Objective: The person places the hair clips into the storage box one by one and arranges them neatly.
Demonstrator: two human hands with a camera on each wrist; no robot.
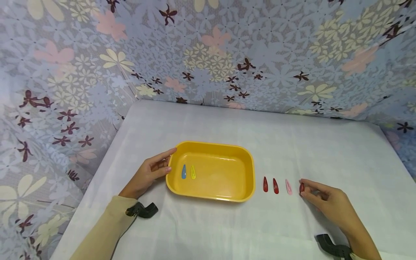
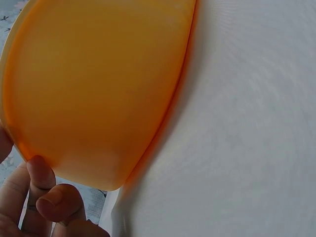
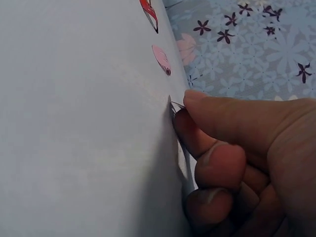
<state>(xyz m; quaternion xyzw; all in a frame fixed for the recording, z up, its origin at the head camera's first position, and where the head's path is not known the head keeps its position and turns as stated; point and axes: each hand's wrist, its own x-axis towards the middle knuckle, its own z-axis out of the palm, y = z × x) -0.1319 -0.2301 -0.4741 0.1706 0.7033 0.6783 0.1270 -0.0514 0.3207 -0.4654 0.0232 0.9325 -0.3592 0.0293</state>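
A yellow tray (image 1: 211,198) rests on the white cloth, with a blue hair clip (image 1: 183,172) and a yellow hair clip (image 1: 193,172) inside at its left. My left hand (image 1: 149,174) grips the tray's left end, thumb and index finger at the rim; the left wrist view shows curled fingers (image 2: 59,201) against the tray wall (image 2: 98,98). Right of the tray, my right hand (image 1: 328,198) pinches a dark red hair clip (image 1: 302,188) between thumb and fingertip. Beside it lie a pink hair clip (image 1: 288,187) and two red hair clips (image 1: 265,184).
White cloth (image 1: 227,231) covers the table. Flowered fabric (image 1: 208,54) rises behind it and along the left side. Dark wrist straps (image 1: 143,210) are on both arms.
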